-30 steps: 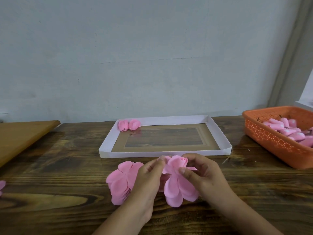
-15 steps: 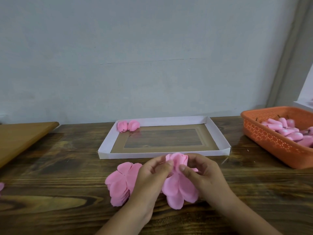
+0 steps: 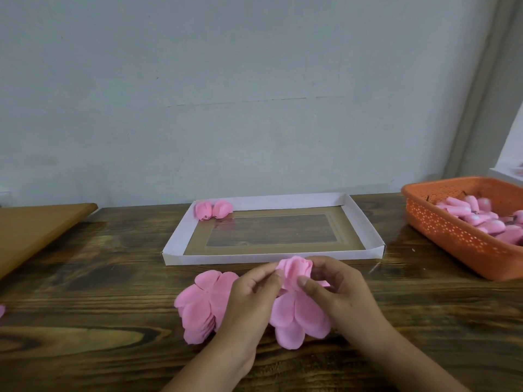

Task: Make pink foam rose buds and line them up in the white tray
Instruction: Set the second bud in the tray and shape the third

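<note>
Near the worktop's front edge: a pink foam rose bud (image 3: 295, 271) is pinched from both sides, its loose petals (image 3: 297, 321) hanging below.
Left hand (image 3: 249, 295): grip closed on the bud's left side.
Right hand (image 3: 339, 290): grip closed on the bud's right side.
Petal stack (image 3: 199, 304): laid on the worktop (image 3: 85, 292), partly hidden by the left hand.
White tray (image 3: 368, 227): just beyond the hands; two finished buds (image 3: 212, 209) are set in its far-left corner.
Orange basket (image 3: 441, 236): at the right, filled with pink pieces.

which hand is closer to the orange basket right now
Right. The right hand is on the bud, on the side toward the basket; the left hand sits farther left, by the petal stack.
</note>
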Motion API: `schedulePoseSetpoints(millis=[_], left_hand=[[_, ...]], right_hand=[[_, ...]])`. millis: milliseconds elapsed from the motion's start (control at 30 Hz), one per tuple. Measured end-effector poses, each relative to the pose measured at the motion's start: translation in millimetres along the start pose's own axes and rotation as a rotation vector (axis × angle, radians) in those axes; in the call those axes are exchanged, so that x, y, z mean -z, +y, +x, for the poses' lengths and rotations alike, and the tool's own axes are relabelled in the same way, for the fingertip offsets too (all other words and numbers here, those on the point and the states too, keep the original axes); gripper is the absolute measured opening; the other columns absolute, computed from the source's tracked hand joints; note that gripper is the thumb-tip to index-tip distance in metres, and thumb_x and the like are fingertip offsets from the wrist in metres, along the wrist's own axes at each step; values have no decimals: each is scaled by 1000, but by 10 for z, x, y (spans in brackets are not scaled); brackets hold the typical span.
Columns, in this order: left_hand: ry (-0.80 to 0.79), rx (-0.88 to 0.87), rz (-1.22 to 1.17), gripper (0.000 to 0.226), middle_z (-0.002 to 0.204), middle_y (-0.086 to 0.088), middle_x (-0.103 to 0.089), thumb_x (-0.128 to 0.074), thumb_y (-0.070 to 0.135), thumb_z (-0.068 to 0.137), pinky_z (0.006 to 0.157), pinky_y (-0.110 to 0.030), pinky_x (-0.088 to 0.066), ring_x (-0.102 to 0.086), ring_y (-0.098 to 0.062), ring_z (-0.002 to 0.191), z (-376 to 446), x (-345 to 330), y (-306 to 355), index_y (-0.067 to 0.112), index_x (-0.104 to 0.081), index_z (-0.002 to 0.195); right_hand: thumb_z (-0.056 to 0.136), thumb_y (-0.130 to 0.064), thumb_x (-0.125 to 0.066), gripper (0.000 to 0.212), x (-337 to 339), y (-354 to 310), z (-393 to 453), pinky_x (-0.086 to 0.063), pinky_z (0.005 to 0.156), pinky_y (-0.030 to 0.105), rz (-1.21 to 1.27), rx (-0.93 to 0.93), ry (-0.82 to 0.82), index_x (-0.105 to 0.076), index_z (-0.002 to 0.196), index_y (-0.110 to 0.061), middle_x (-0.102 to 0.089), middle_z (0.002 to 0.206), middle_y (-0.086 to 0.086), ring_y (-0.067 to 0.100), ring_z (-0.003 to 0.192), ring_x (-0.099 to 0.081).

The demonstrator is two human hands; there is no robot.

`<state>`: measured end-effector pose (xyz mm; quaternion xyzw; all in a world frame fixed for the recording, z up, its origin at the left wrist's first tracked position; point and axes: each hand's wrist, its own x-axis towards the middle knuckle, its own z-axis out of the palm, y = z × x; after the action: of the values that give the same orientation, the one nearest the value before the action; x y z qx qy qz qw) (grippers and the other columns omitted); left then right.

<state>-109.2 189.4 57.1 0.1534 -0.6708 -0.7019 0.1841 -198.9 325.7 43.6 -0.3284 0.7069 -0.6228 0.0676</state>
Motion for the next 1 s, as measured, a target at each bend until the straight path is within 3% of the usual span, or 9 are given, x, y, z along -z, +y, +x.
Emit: schedulePoseSetpoints(millis=[333,433,500,667,867,1000], left_hand=[[11,23,-50,22,99,0,-80,-61,14,100,79,-27,-61,-76,-15,96,19,4,-24,24,-81,98],[12,21,-40,20,102,-1,-79,-61,16,101,89,-34,-61,-75,-17,100,27,9,-34,22,-80,101],[18,22,-38,19,102,1,-79,-61,17,100,88,-32,-61,-74,-15,100,30,11,-39,22,-79,103],[30,15,-33,18,99,3,-79,-62,18,100,87,-28,-60,-74,-12,98,22,8,-32,23,-79,103],[30,-3,-37,19,96,1,-79,-61,16,100,78,-23,-59,-75,-12,93,17,3,-29,22,-79,100],[4,-1,-54,20,102,-1,-79,-60,15,101,89,-33,-61,-74,-18,100,21,1,-24,19,-78,107]], right_hand=[[89,-9,-74,22,3,-10,1,-60,82,35,6,-11,27,-72,104,-25,-77,97,-8,10,95,-71],[87,-11,-76,32,-2,-2,9,-59,83,29,12,-8,22,-68,111,-30,-76,102,-14,6,100,-71],[88,-11,-74,34,3,-7,5,-59,82,24,22,-1,1,-68,113,-32,-76,104,-16,4,101,-70],[92,-7,-69,24,5,-27,-12,-58,81,22,7,33,-42,-74,108,-23,-77,100,-13,6,97,-71],[91,-7,-70,25,-4,-31,-13,-60,83,31,18,12,-20,-73,107,-26,-76,98,-10,9,95,-71],[91,-7,-70,25,-3,-25,-18,-60,84,35,29,13,-31,-74,107,-26,-77,99,-5,13,96,-71]])
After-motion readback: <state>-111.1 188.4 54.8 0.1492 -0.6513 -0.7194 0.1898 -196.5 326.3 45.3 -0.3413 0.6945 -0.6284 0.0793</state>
